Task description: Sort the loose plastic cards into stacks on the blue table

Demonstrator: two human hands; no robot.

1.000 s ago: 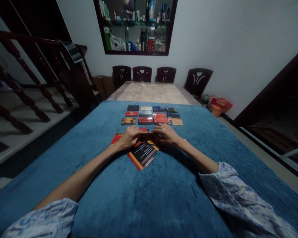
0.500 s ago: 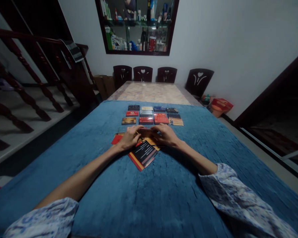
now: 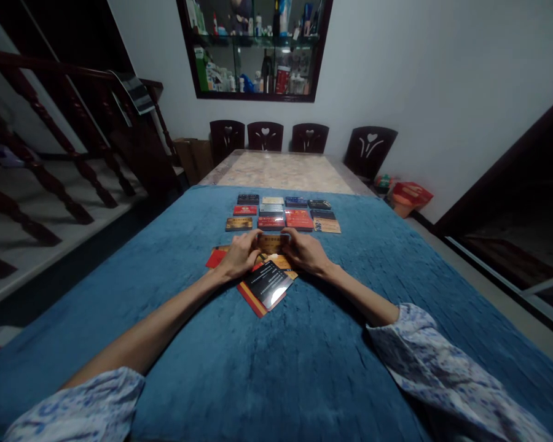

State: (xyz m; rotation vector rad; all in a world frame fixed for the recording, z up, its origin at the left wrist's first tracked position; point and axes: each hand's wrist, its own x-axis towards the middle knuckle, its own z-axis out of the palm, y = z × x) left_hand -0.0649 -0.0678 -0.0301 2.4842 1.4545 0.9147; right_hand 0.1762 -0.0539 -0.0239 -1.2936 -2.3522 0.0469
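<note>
My left hand (image 3: 241, 253) and my right hand (image 3: 306, 251) meet over a loose pile of cards (image 3: 266, 286) on a blue cloth (image 3: 276, 356). Together they pinch one brownish-gold card (image 3: 271, 243) by its short edges, tilted up toward me. A black card with white print lies on top of the pile, just below my hands. A red card (image 3: 215, 257) sticks out to the left under my left hand. Beyond my fingers, several cards (image 3: 283, 214) lie in neat rows.
The cloth covers the near part of a long marble-topped table (image 3: 283, 170). Several dark chairs (image 3: 308, 137) stand at its far end. A wall cabinet (image 3: 253, 49) holds bottles. A wooden stair railing (image 3: 64, 123) runs along the left.
The card held between both hands has been raised and turned from flat and edge-on to face up toward me. The hands have stayed over the pile.
</note>
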